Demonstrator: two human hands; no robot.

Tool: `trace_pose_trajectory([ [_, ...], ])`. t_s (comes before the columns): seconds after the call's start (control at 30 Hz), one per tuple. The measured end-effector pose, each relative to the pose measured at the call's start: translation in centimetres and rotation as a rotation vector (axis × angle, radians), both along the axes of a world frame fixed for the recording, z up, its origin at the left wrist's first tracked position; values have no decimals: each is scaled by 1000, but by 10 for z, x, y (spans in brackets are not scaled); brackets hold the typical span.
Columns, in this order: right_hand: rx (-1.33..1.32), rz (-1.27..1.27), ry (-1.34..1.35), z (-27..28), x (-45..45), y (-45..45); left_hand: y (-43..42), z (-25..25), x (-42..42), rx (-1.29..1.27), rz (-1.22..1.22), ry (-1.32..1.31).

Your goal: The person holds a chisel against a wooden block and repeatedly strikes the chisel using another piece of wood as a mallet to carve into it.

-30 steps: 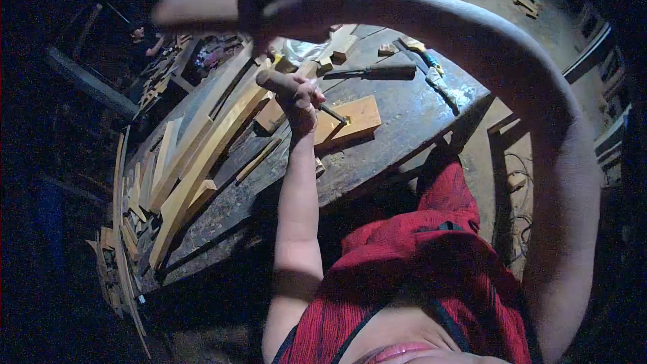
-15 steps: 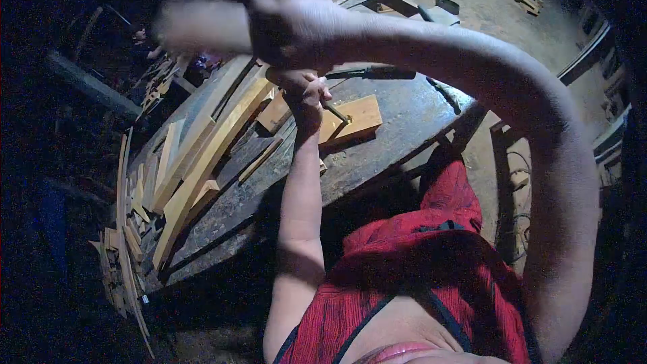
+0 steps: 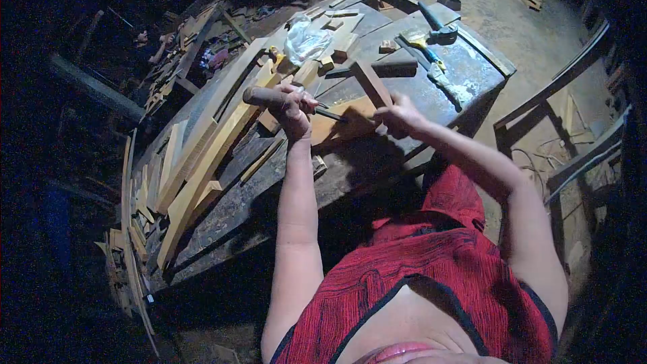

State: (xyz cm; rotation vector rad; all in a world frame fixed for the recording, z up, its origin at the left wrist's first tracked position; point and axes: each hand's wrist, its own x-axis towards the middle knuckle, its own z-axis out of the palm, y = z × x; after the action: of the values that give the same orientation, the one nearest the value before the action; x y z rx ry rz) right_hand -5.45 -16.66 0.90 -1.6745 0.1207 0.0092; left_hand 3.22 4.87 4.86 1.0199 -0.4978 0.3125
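My left hand (image 3: 295, 113) is closed round the handle of a chisel (image 3: 265, 97), whose metal blade slants down onto a wooden block (image 3: 357, 109) on the workbench. The blade's tip lies in the shadow on the block. My right hand (image 3: 400, 117) grips a flat wooden piece (image 3: 371, 82), held up over the block's right end. Just behind the block lies a dark-handled tool (image 3: 395, 68).
Long boards (image 3: 202, 155) cover the left of the workbench (image 3: 236, 222). Towards the back are a plastic bag (image 3: 306, 42), a brush (image 3: 431, 56) and a dark tool (image 3: 438, 25). A person (image 3: 143, 38) is dimly visible at far left.
My right hand has come down from high in front of the camera to the block, bringing the wooden piece. My left hand has tilted the chisel lower; the bench's back is uncovered.
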Motion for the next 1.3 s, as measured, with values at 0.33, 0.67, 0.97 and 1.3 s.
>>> trace_pose_trajectory([
  [0.33, 253, -41, 55, -71, 24, -2, 2, -14, 4, -114, 324, 136],
  [0.67, 520, 55, 98, -50, 9, -2, -5, 0, -20, -141, -169, 56],
  [0.97, 434, 1, 0, -68, 21, -9, 4, -12, 28, -535, 23, 530],
  [1.3, 500, 12, -7, -81, 29, -8, -11, 27, 2, -229, 64, 279],
])
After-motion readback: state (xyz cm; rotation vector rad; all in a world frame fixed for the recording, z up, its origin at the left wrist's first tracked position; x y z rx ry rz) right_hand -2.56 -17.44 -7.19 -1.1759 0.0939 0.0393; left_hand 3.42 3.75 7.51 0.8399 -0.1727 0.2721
